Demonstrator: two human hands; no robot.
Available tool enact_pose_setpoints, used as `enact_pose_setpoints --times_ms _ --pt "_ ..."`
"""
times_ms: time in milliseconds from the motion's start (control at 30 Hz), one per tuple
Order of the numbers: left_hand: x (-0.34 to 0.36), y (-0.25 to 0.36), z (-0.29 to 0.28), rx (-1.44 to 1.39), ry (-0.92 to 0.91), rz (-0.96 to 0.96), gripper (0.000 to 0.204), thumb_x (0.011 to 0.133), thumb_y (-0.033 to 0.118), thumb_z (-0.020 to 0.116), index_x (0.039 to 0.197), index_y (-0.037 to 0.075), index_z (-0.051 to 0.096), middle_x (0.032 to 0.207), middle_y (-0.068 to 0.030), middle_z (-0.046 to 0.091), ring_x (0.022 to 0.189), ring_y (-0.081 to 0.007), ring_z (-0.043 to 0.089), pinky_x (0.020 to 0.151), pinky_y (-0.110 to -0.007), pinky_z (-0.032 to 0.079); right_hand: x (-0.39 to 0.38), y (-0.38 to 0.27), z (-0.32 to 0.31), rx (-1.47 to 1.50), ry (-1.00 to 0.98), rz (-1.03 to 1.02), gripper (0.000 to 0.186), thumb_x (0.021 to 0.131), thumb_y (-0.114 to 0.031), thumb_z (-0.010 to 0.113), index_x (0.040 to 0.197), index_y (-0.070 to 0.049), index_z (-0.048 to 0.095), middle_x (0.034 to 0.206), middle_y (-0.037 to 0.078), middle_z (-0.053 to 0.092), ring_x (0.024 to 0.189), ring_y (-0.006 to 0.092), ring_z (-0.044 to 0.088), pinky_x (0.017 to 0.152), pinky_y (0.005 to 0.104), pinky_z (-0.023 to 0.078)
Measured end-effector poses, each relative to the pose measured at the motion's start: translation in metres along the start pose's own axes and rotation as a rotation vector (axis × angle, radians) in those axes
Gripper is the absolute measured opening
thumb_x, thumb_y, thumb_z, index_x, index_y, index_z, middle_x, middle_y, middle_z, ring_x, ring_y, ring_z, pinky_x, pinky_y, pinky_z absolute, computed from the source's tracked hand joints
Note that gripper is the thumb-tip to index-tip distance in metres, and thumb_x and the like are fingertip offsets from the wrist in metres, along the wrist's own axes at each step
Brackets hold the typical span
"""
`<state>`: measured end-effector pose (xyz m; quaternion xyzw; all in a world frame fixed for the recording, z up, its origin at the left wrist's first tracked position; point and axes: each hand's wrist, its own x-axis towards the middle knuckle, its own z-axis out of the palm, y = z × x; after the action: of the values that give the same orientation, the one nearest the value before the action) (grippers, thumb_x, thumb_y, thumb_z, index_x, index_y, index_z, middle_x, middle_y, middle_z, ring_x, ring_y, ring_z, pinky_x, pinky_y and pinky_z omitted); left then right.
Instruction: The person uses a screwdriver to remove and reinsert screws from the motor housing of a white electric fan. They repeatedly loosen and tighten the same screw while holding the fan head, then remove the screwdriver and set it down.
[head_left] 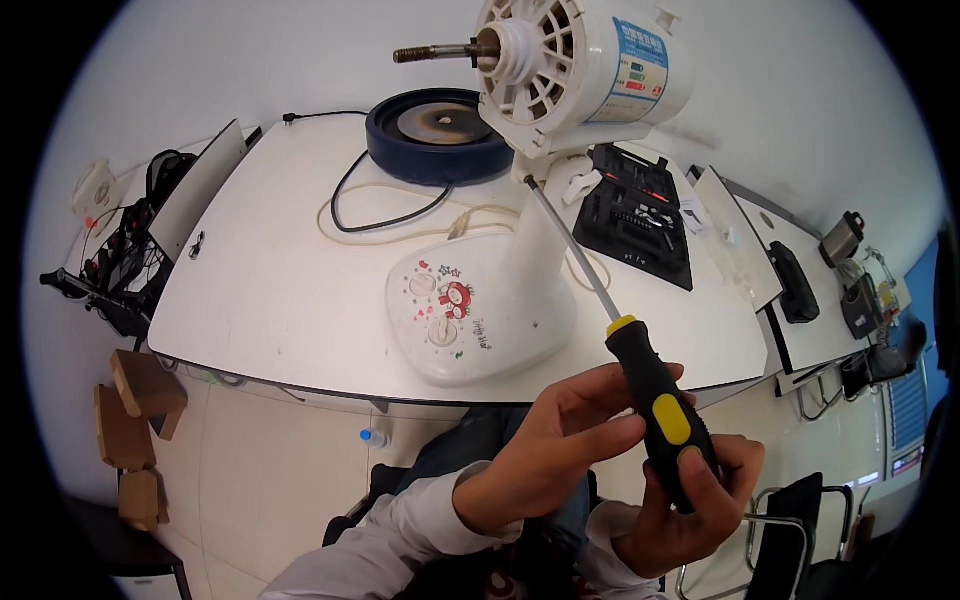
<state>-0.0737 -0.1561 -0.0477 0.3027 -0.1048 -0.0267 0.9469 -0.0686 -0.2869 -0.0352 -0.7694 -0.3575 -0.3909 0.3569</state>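
Both my hands are on a screwdriver [640,365] with a black and yellow handle. My left hand [570,435] pinches the upper part of the handle with thumb and fingers. Lower down, my right hand [700,495] wraps round the handle's end. The long metal shaft slants up and left, its tip meeting the neck just below the motor housing of a white electric fan [540,240]. The fan stands upright on its base, with a bare threaded shaft [435,53] sticking out of the motor. Two knobs and cartoon stickers sit on the base.
Behind the fan lies a round dark blue appliance [400,165] with a black cord. An open black tool case [640,215] is at the right of the white table [270,290]. Cardboard boxes [125,440] and a bottle [374,438] are on the floor; a chair [790,530] stands at right.
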Motion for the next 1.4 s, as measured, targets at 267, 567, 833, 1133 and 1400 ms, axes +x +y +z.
enact_pose_setpoints --times_ms 267,567,833,1133,1400 --pt "-0.003 -0.005 -0.008 -0.021 -0.020 -0.014 0.055 0.076 0.032 0.063 0.117 0.001 0.044 0.106 -0.0093 0.052 0.100 -0.0177 0.050 0.088 -0.031 0.040 -0.007 -0.005 0.013 0.106 0.053 0.054 0.036 0.073 -0.009 0.068 0.105 -0.012 0.051 0.080 0.011 0.045 0.064 0.0181 0.045 0.053 0.0254 0.033" --pt "-0.006 -0.008 -0.014 -0.142 -0.041 0.036 0.050 0.078 0.033 0.065 0.111 0.001 0.046 0.100 -0.0062 0.054 0.095 -0.0136 0.052 0.085 -0.028 0.040 -0.008 0.000 0.013 0.111 -0.167 0.049 0.044 0.065 -0.010 0.072 0.104 -0.014 0.052 0.085 0.008 0.046 0.066 0.0182 0.050 0.054 0.0257 0.038" --pt "-0.006 -0.006 -0.017 -0.166 -0.045 0.043 0.050 0.079 0.031 0.065 0.113 0.000 0.046 0.102 -0.0089 0.056 0.099 -0.0152 0.052 0.088 -0.029 0.040 -0.023 -0.010 0.033 0.180 0.046 0.253 0.069 0.071 -0.051 0.067 0.108 0.000 0.039 0.092 0.007 0.042 0.071 0.0136 0.049 0.061 0.0231 0.042" --pt "-0.006 0.008 0.001 -0.020 0.066 0.024 0.070 0.074 0.039 0.066 0.123 0.000 0.036 0.102 -0.0137 0.055 0.094 -0.0177 0.055 0.084 -0.029 0.045 -0.012 -0.004 0.023 0.112 -0.063 0.043 0.049 0.079 -0.029 0.066 0.110 0.000 0.041 0.071 0.009 0.045 0.057 0.0148 0.044 0.047 0.0237 0.031" --pt "-0.004 0.003 -0.003 -0.024 0.053 0.039 0.061 0.074 0.040 0.065 0.116 0.002 0.042 0.105 -0.0135 0.052 0.095 -0.0200 0.054 0.083 -0.031 0.045 -0.002 0.001 0.021 0.113 -0.023 -0.076 0.045 0.067 -0.009 0.071 0.108 -0.009 0.052 0.073 0.008 0.048 0.057 0.0188 0.047 0.047 0.0269 0.037"
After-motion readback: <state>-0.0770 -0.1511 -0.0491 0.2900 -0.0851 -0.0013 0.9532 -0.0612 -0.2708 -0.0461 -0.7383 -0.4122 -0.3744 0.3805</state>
